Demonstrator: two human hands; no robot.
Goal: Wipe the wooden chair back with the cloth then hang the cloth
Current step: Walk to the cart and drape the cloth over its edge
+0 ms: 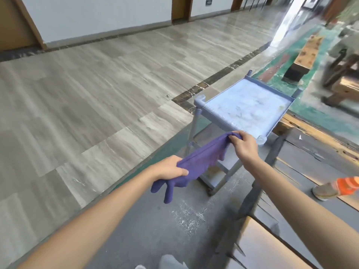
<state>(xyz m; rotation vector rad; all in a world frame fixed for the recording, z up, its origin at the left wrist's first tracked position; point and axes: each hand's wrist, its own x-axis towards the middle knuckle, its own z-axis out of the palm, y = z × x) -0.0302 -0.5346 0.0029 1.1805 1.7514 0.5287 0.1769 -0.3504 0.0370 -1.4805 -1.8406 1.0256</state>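
No writing we can read anywhere; there's a small dark plate [209,2] high on the white wall [97,14], too blurred to make out. Underfoot we've got pale grey streaked tile [77,94] running off to the left, a dark speckled border strip [223,82] cutting across it, then a grey mat [155,230] scuffed with white marks right below us. Off to the right, green floor [320,117] and worn timber planks [310,133]. Wooden door frames [181,8] line the far wall.

Front and centre, a blue cart [202,102] with metal legs. Its top tray [272,90] holds nothing but scuffs and stains; a lower shelf [213,171] shows beneath, rusty in patches.

Now the cloth [202,160]: purple, bunched into a rope, stretched between our two hands, hanging in the air just in front of the cart's near edge. Our left hand [171,167] has fingers curled tight round the lower end, with loose tails dangling below the fist. Our right hand [244,146] pinches the upper end, fingers clamped together on it, right beside the tray's near rim; touching it or not, we can't tell.

Bottom right, a brown wooden surface [272,249] with dark slats [260,181] rising by it, blurred, possibly the chair. At the right edge, a shoe [324,191] and an orange cuff [347,184] of someone standing by
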